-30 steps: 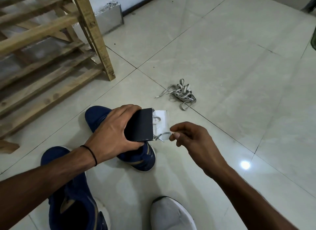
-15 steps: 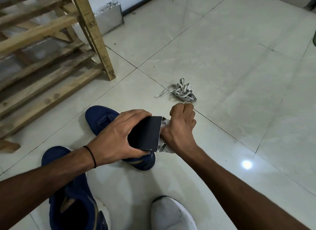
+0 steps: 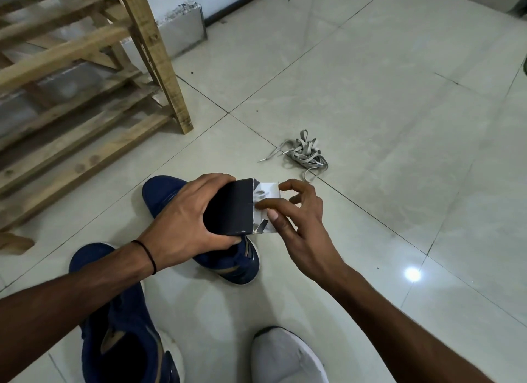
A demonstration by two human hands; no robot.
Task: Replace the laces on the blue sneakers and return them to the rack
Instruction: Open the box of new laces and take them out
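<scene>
**Right hand turned back at the box mouth**

Half a second ago my view of the box opening was blocked by the back of the right hand (image 3: 299, 214), knuckles up. Now that hand has rolled away and its fingers are fanned out. The index finger lies across the opening, the thumb sits just beneath it, and another fingertip touches the white flap (image 3: 271, 186). The left hand (image 3: 185, 220) has not shifted; it grips the dark box (image 3: 228, 208) around its closed end, above the blue sneaker (image 3: 159, 191) on the tiled floor (image 3: 399, 111). The grey laces (image 3: 306, 154) lie in the same heap on the floor, well apart from both hands.

A pale lace (image 3: 261, 194) shows in the box mouth, but most of it is covered by the index finger. I cannot tell whether the right hand is pinching it or only touching it. The left hand and box hide the middle of the sneaker, so its eyelets are out of sight. The second blue sneaker (image 3: 119, 340) is cut off by the bottom edge and partly covered by the left forearm. The wooden rack (image 3: 85, 97) runs out of view on the left. A white shoe (image 3: 285, 357) is clipped at the bottom.
</scene>
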